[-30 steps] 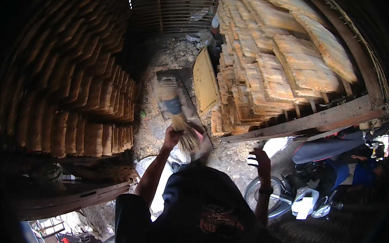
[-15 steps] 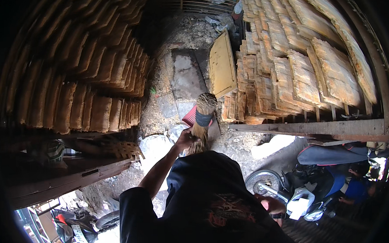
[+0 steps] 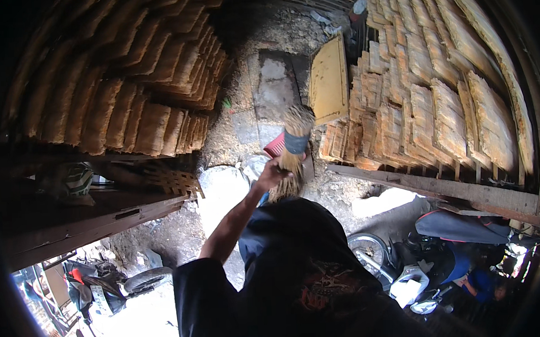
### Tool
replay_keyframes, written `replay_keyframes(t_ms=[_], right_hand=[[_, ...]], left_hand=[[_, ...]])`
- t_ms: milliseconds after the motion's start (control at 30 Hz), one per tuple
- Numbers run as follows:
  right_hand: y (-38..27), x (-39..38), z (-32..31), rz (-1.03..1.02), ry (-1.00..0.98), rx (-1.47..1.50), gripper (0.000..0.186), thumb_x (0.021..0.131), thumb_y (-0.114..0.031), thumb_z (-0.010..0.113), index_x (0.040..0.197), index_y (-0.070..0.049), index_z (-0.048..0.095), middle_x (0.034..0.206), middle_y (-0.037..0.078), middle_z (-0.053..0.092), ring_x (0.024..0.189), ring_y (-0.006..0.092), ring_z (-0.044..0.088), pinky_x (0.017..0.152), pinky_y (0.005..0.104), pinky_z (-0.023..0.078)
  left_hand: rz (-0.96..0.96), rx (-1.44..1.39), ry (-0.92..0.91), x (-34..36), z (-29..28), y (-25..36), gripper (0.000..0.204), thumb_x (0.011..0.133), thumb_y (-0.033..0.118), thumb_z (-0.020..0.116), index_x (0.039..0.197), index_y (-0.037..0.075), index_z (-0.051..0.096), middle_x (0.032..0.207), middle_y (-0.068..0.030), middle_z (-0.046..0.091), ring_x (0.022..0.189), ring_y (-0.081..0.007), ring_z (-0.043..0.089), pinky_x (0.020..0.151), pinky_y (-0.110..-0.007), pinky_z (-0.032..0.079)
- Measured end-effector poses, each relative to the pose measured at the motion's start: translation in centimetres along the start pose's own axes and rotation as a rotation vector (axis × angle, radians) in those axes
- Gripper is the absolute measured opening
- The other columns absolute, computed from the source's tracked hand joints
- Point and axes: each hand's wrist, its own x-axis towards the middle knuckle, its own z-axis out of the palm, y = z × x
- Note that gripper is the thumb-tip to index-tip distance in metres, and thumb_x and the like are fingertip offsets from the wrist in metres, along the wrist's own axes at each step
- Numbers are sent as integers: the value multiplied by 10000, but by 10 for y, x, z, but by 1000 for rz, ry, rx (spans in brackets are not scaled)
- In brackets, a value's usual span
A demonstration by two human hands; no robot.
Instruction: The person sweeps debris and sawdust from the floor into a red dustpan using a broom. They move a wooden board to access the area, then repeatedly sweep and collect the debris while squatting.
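My left hand is closed around the lower part of a straw broom, a thick bundle with a wide dark band near its bushy top. The broom is held close in front of my dark-shirted body. Behind it a red ridged dustpan shows partly, above a pale sack. A yellowish board leans farther ahead, beside a dark worn slab on the debris-strewn floor. My right hand is out of sight.
Tall stacks of brown slabs and paler slabs rest on wooden racks either side. A beam edges the right rack. Motorbikes stand lower left and lower right; a person in blue is beside the right one.
The view has shifted, with racks and floor moved rightward in the picture. The broom, blurred and stretched ahead earlier, is now closer and upright in my left hand. My right hand has left view.
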Motion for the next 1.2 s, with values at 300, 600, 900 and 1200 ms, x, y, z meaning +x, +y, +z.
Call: replay_keyframes(t_ms=[300,600,900,1200], right_hand=[[-1,130,-78,-224,505,161,427,883,-397,657,1111,-41,594,1009,92,650,899,244,675,767,371,577],[-50,259,-29,133,-160,1012,637,897,-470,647,1252,33,482,1070,203,591,942,306,640,885,443,517],[72,489,-66,128,487,-279,770,728,-309,731,1354,-17,391,1014,287,652,978,435,641,832,466,528],[127,777,-93,-351,466,-523,919,779,-244,694,1498,-42,157,1160,282,573,957,440,630,792,514,527]], left_hand=[[-125,329,132,-1,34,-19,338,771,-63,701,1091,34,654,1069,-43,687,990,-156,643,879,-300,522],[61,569,305,14,30,-146,209,697,-25,686,873,86,703,1022,-104,683,1082,-284,617,920,-379,492],[-297,428,921,63,2,-356,787,649,29,738,1385,128,475,1289,-203,588,1160,-369,589,972,-414,483],[-714,47,717,-42,28,-618,398,874,264,624,1225,77,628,1185,-81,668,1023,-202,653,887,-322,503]])
